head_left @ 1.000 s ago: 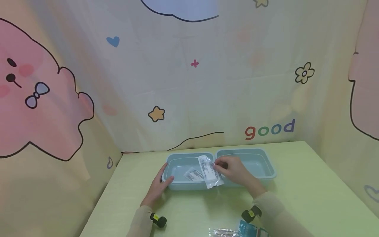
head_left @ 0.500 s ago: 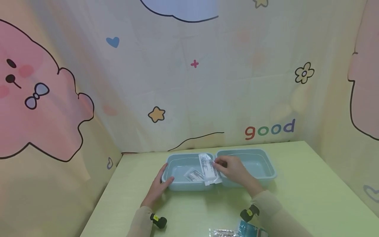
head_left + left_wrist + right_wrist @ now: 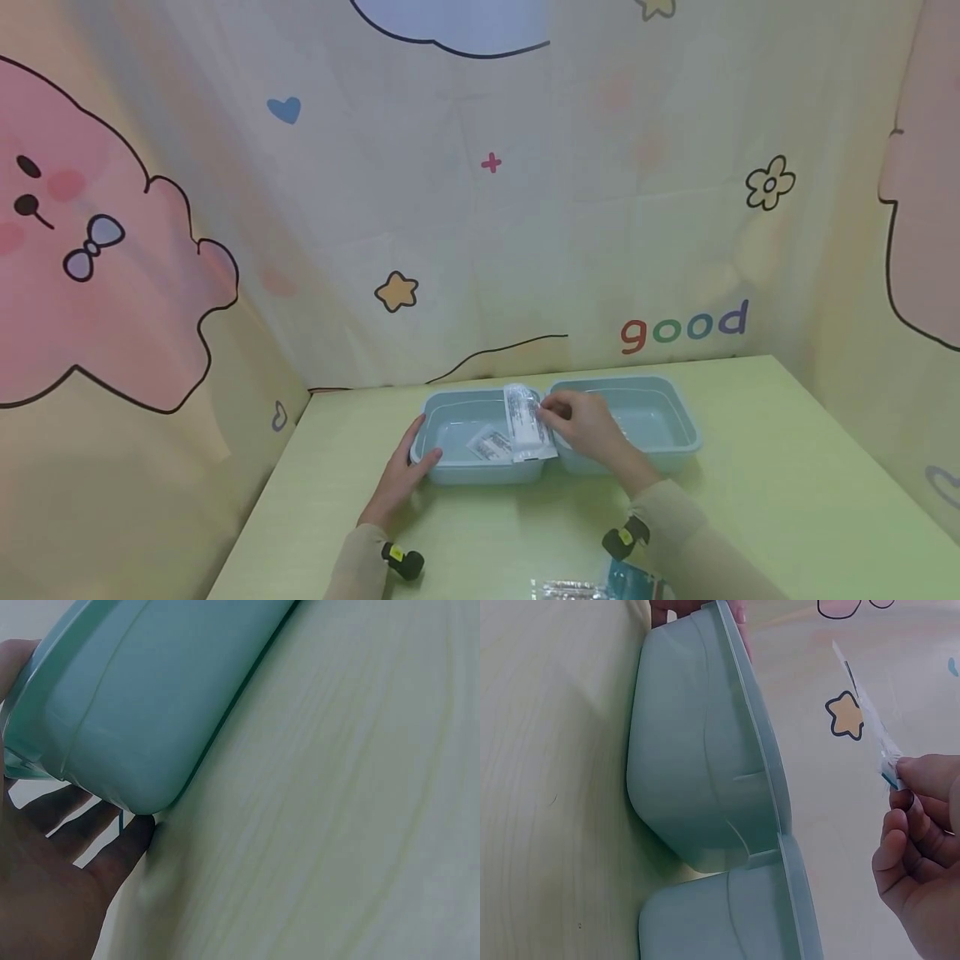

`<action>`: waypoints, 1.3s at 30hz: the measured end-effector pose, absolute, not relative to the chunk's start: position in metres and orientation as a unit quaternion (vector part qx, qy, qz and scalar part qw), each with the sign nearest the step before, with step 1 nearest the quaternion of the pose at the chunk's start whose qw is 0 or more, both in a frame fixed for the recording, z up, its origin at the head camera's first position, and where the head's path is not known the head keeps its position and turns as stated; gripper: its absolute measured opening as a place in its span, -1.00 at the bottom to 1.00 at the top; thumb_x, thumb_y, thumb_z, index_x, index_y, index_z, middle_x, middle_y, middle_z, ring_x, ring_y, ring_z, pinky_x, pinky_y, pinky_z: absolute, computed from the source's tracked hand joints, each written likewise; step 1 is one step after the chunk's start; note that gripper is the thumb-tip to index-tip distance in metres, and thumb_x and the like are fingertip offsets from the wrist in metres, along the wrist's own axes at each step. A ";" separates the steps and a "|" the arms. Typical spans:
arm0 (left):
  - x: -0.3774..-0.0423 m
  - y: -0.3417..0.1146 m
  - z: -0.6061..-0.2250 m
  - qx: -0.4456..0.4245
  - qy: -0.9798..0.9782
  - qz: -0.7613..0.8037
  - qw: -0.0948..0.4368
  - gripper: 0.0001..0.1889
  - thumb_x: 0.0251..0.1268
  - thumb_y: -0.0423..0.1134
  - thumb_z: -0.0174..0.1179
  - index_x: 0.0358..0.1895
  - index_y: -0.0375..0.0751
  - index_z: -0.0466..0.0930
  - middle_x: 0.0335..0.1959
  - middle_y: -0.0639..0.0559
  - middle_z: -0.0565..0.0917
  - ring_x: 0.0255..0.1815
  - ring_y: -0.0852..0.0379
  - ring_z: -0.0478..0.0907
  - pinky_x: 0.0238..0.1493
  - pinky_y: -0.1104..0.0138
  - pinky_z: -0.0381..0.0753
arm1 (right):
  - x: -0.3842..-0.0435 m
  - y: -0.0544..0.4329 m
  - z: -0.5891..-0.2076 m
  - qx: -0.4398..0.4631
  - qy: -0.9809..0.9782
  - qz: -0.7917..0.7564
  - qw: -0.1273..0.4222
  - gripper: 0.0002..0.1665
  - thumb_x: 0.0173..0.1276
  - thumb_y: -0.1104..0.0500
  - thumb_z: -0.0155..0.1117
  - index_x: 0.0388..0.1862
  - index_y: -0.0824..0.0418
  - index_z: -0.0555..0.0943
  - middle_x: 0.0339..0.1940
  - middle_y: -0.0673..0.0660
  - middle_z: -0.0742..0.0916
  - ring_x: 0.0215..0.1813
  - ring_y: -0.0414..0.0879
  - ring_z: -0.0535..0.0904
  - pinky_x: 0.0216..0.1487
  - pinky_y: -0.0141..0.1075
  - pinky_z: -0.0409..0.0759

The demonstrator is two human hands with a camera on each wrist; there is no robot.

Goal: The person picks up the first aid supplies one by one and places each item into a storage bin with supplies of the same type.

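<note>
A light-blue plastic bin [image 3: 480, 475] stands on the left, and my left hand [image 3: 401, 477] holds its left end. In the left wrist view, the thumb lies over the rim and the fingers rest along the outer wall [image 3: 150, 705]. My right hand [image 3: 588, 427] pinches the edge of a white printed packet [image 3: 527, 421] between thumb and fingertips. The right wrist view shows this packet [image 3: 870, 716] nearly edge-on, raised above the bins. Inside the left bin lies another white printed packet [image 3: 489, 444]. What the held packet contains is hidden.
A second light-blue bin [image 3: 660, 454] stands right beside the first; the right hand partly covers its inside. Near the front table edge lie clear-wrapped items [image 3: 570, 590] and a teal packet [image 3: 630, 581], partly cut off. A printed curtain [image 3: 480, 250] hangs behind the table [image 3: 765, 500].
The right hand has shifted slightly left, and the held packet has risen a little toward the back over the left bin. The left hand stays on the bin.
</note>
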State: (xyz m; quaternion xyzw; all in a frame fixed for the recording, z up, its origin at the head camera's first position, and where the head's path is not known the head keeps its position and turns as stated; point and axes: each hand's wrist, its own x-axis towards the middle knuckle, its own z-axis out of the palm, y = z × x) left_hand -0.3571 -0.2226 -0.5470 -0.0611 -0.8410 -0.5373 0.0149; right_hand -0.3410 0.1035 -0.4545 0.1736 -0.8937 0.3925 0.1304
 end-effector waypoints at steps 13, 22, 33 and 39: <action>-0.335 -0.217 -0.513 -0.074 -0.848 -0.525 -0.004 -0.18 0.35 0.11 0.17 0.57 0.04 -0.02 0.56 -0.21 0.06 0.54 -0.31 0.02 0.42 -0.28 0.06 | -0.345 0.102 -0.456 0.164 -0.889 0.404 0.143 -0.87 0.30 0.12 0.36 -0.31 0.17 0.70 -0.51 -0.04 0.68 -0.46 -0.21 0.48 -0.46 -0.43 0.47; -0.334 -0.216 -0.513 -0.069 -0.845 -0.531 -0.003 -0.18 0.34 0.09 0.18 0.56 0.03 0.00 0.56 -0.20 0.08 0.54 -0.30 0.02 0.43 -0.28 0.04 | -0.347 0.094 -0.456 0.147 -0.886 0.413 0.152 -0.84 0.29 0.09 0.38 -0.32 0.18 0.71 -0.52 -0.03 0.67 -0.46 -0.21 0.48 -0.45 -0.43 0.46; -0.353 -0.223 -0.541 -0.067 -0.840 -0.539 0.009 -0.22 0.38 -0.02 0.18 0.56 0.13 -0.02 0.57 -0.17 0.06 0.54 -0.31 0.02 0.43 -0.29 0.02 | -0.347 0.083 -0.452 0.139 -0.886 0.415 0.152 -0.84 0.29 0.09 0.37 -0.31 0.18 0.71 -0.47 0.01 0.71 -0.42 -0.20 0.51 -0.42 -0.37 0.49; -0.360 -0.226 -0.554 -0.068 -0.841 -0.536 0.020 -0.25 0.36 0.01 0.19 0.54 0.29 0.01 0.57 -0.12 0.10 0.54 -0.29 0.05 0.42 -0.29 0.04 | -0.352 0.080 -0.455 0.112 -0.889 0.423 0.135 -0.84 0.32 0.09 0.34 -0.29 0.17 0.71 -0.44 0.01 0.70 -0.39 -0.17 0.52 -0.40 -0.36 0.50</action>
